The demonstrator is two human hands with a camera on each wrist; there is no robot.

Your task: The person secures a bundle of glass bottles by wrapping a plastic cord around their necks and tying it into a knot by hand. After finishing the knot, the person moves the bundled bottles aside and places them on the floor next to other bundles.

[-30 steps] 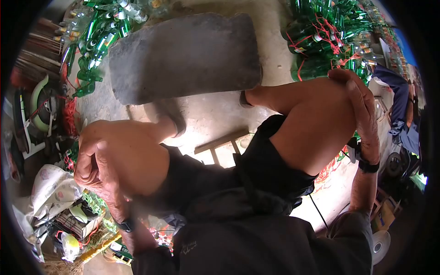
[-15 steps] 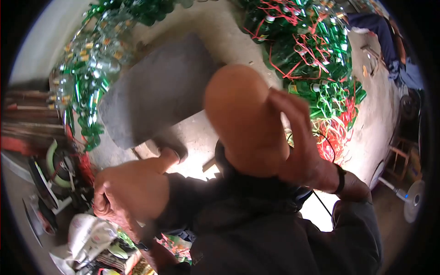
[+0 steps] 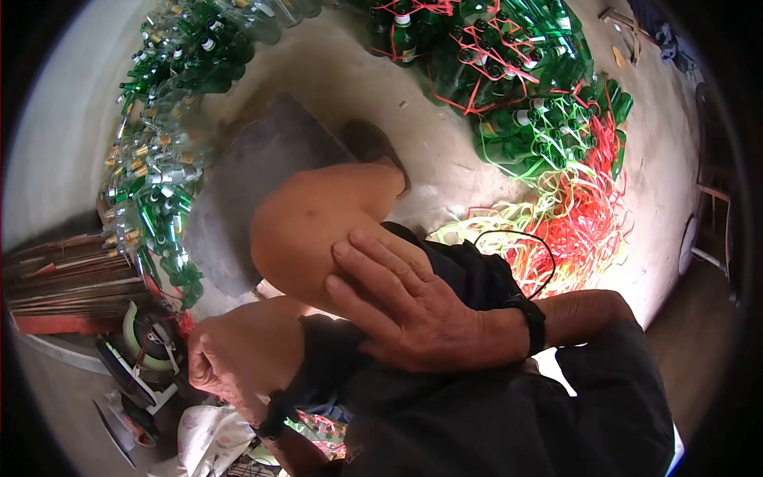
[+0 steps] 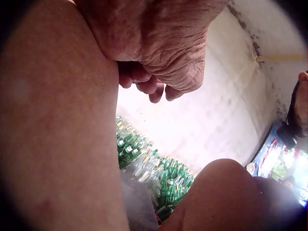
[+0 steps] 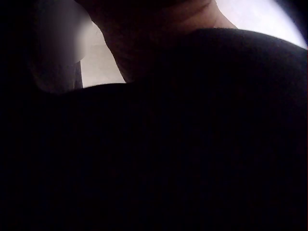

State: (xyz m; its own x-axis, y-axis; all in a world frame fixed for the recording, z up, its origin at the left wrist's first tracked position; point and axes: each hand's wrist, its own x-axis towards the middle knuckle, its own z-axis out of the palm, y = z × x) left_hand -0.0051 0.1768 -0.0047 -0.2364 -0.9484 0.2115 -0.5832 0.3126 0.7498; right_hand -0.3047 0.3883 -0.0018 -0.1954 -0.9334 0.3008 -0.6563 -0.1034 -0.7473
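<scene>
In the head view my right hand (image 3: 421,318) rests on the bare right thigh just behind the knee (image 3: 310,215), its fingers straight and slightly spread. On the outer side of the left knee (image 3: 258,342) lies my left hand (image 3: 222,378), fingers loosely curled and holding nothing. The left wrist view shows that left hand (image 4: 163,43) against the leg, its fingertips hanging free. Dark cloth (image 5: 159,154) fills most of the right wrist view, where the right hand's fingers are hidden. Beyond the knees a dark grey slab (image 3: 226,183) is partly covered by the right leg.
Green bottles (image 3: 536,135) stand bundled with red and pale green strips at the right. More green and clear bottles (image 3: 159,171) line the wall at left. A heap of red plastic strips (image 3: 588,215) lies on the floor. A pale green wheel (image 3: 131,334) is at lower left.
The right leg has swung left toward the other leg, and my right hand has gone with it, from the knee's outer side onto the thigh. The view has turned rightward. My left hand stays on its knee.
</scene>
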